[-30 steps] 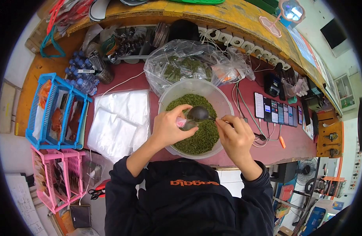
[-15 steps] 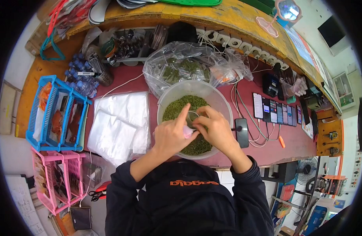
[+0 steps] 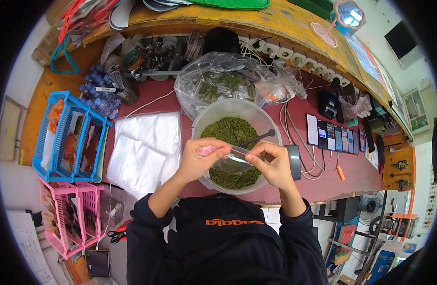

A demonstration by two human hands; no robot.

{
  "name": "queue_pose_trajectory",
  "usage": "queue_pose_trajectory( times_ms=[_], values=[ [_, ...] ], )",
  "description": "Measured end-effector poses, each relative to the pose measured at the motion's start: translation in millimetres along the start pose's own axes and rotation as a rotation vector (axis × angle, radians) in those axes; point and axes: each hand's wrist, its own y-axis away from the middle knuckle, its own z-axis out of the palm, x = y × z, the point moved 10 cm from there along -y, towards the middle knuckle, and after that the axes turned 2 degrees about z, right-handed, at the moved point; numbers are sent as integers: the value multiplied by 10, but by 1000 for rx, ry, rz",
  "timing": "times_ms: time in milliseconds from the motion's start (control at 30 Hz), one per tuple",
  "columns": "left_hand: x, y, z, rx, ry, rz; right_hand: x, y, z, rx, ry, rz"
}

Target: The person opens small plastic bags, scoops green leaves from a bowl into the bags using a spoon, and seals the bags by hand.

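A small clear plastic bag [image 3: 232, 164] with a red line along its top edge is stretched between my hands. My left hand [image 3: 202, 156] pinches its left end, with something pink at the fingers. At the other end, my right hand [image 3: 271, 164] pinches the edge between thumb and finger. Both hands are above a round translucent tub [image 3: 267, 116] holding chopped green leaves [image 3: 228, 127]. The black spoon [image 3: 259, 138] rests in the tub, its handle leaning on the right side; its bowl is hidden. Right of my right hand lies a dark flat device [image 3: 293, 162].
Clear bags [image 3: 142, 152] lie stacked left of the tub. Behind it is a large plastic bag of leaves [image 3: 218, 85]. Several phones [image 3: 331, 135] with cables lie at the right. Blue baskets [image 3: 69, 137] and pink baskets [image 3: 74, 213] stand at the left.
The spoon has gone from my right hand into the tub. My right hand has come to the small bag's edge, and the bag is now pulled straight between both hands.
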Motion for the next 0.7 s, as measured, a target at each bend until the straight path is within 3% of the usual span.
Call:
queue_pose_trajectory(
  times_ms=[100, 167, 267, 467, 533, 567, 667, 700],
  values=[
    [-80, 22, 89, 23, 67, -58, -46, -3, 6, 9, 201, -122],
    [88, 20, 215, -41, -28, 119, -60, 3, 92, 20, 176, -113],
    [230, 49, 165, -15, -128, 166, -187, 39, 163, 62, 219, -190],
    [31, 74, 8, 40, 110, -4, -60, 197, -42, 124, 110, -160],
    [-167, 67, -50, 73, 177, -111, -60, 246, -347, 317, -20, -179],
    [-299, 81, -88, 109, 242, -215, -218, 365, -622, 550, 28, -337],
    [-321, 62, -10, 61, 492, -256, -597, 757, -1056, 1148, 144, -882],
    [-322, 60, 52, 39, 477, -296, -615, 633, -1052, 1150, 144, -883]
  ],
)
